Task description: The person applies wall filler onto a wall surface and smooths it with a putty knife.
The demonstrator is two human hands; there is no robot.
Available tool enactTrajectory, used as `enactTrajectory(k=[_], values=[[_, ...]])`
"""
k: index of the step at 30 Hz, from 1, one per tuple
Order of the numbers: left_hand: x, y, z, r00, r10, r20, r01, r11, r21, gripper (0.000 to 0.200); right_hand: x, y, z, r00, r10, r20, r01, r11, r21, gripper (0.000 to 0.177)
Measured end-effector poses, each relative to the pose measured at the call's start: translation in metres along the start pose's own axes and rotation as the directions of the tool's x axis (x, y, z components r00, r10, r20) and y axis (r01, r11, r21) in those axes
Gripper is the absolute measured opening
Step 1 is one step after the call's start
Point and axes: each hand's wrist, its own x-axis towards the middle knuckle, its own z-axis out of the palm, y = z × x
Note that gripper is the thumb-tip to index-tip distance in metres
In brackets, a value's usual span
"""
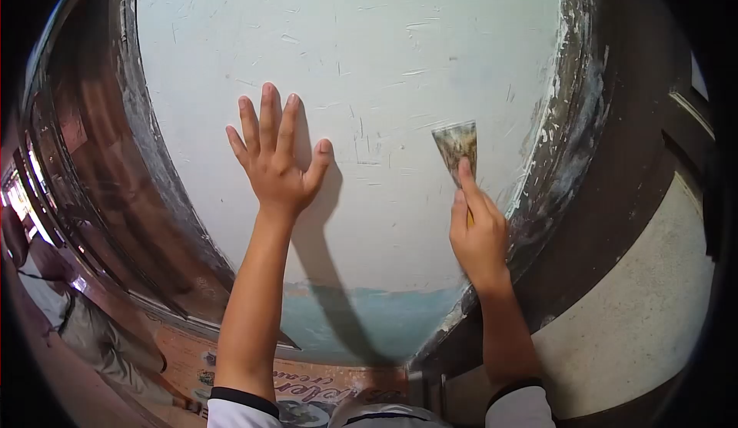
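Observation:
A pale wall panel (384, 220) with scratches and dents fills the middle of the view. Against its left part my left hand (278, 159) lies flat, fingers spread, holding nothing. My right hand (478, 232) is wrapped round the handle of a scraper (459, 145), index finger stretched along its blade. The scraper's wide, stained edge points up at the panel's right part. Whether the blade touches the surface I cannot tell. Most of the handle is hidden by my fingers.
Worn dark frames border the panel, the right one (569, 113) with flaking paint. A blue-green band (384, 313) crosses the panel's bottom. Printed sheeting (315, 386) lies below. At the lower left a person (100, 332) in light trousers is partly visible.

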Motion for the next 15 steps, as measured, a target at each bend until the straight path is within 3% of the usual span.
enactTrajectory(k=[5, 11, 15], values=[[0.0, 0.002, 0.002, 1.0, -0.014, -0.007, 0.014, 1.0, 0.013, 0.064, 0.007, -0.007, -0.004, 0.999, 0.017, 0.051, -0.021, 0.997, 0.071, 0.053], [0.0, -0.005, -0.004, 1.0, 0.002, 0.011, -0.002, 1.0, 0.004, 0.063, 0.001, 0.002, 0.009, 0.998, -0.062, -0.02, 0.064, 0.994, 0.089, 0.049], [-0.003, -0.02, -0.012, 0.992, 0.118, 0.049, -0.119, 0.992, 0.029, 0.062, -0.008, -0.002, 0.01, 0.999, -0.026, 0.028, 0.024, 0.997, 0.071, 0.051]])
